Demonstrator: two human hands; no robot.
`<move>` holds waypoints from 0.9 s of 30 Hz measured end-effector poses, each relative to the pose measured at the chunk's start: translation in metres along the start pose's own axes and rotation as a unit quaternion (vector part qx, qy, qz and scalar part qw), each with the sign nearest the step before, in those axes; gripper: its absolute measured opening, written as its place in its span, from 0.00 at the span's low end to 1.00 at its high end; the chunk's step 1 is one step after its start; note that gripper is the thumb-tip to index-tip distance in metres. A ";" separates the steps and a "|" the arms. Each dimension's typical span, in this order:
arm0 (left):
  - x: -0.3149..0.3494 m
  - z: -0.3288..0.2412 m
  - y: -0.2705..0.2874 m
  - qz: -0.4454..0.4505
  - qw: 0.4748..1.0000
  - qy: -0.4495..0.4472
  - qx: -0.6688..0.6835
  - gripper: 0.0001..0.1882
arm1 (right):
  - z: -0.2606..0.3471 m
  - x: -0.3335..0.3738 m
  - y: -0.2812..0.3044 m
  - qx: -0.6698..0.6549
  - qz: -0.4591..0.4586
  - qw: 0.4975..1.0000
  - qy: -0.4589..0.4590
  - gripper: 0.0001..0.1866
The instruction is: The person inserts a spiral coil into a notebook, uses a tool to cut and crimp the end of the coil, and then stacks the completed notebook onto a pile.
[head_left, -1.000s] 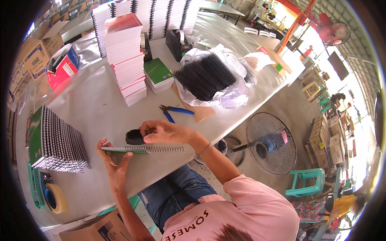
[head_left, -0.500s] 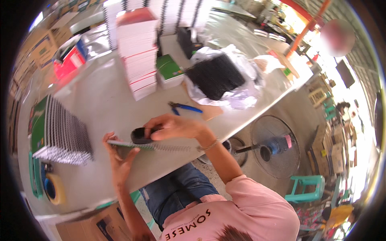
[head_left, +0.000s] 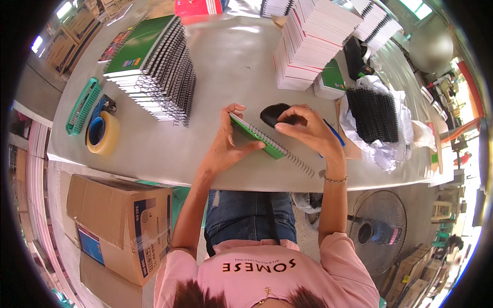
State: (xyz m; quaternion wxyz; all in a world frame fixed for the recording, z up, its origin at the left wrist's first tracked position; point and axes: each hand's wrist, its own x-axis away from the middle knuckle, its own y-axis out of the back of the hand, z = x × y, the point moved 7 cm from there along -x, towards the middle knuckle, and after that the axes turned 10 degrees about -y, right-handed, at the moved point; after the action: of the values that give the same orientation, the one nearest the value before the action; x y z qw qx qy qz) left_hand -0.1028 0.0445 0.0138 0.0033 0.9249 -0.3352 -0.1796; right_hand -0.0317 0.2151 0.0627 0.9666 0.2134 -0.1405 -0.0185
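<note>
My left hand [head_left: 226,143] grips a small green notebook [head_left: 250,132] on edge, fingers behind it and thumb along its lower side. A wire spiral coil [head_left: 300,163] runs along its upper edge, and its loose tail sticks out past the right end. Above the coil, the curled fingers of my right hand [head_left: 310,131] close on the right end of a black rounded object [head_left: 273,113]; its exact kind is unclear. Partly hidden behind that hand lie blue-handled pliers [head_left: 335,133].
On the left stand a stack of green spiral notebooks [head_left: 154,72], a teal basket [head_left: 82,108] and a tape roll [head_left: 104,134]. Tall unbound book stacks [head_left: 308,46] and black coils [head_left: 372,115] on plastic occupy the right. Below are a cardboard box [head_left: 118,220] and a fan [head_left: 377,233].
My view has turned leftward, so the table edge now runs level and the cardboard box shows more. My left hand still holds the notebook, and my right hand remains at the black object.
</note>
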 end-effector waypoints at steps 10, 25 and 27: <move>0.001 0.001 0.000 -0.006 1.000 -0.023 -0.001 0.48 | 0.009 0.000 -0.010 -0.077 0.005 0.997 0.029 0.15; 0.000 -0.009 0.000 0.005 1.000 -0.014 -0.003 0.46 | 0.013 -0.016 -0.005 0.112 -0.054 0.992 0.005 0.21; -0.001 -0.010 -0.002 0.001 0.999 -0.041 -0.029 0.44 | 0.003 -0.021 0.006 0.137 -0.166 0.973 0.080 0.27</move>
State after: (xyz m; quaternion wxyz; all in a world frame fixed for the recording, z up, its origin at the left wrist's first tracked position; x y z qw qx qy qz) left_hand -0.0992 0.0457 0.0229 0.0166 0.9158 -0.3308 -0.2271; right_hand -0.0528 0.2210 0.0624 0.9196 0.3652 -0.0263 -0.1422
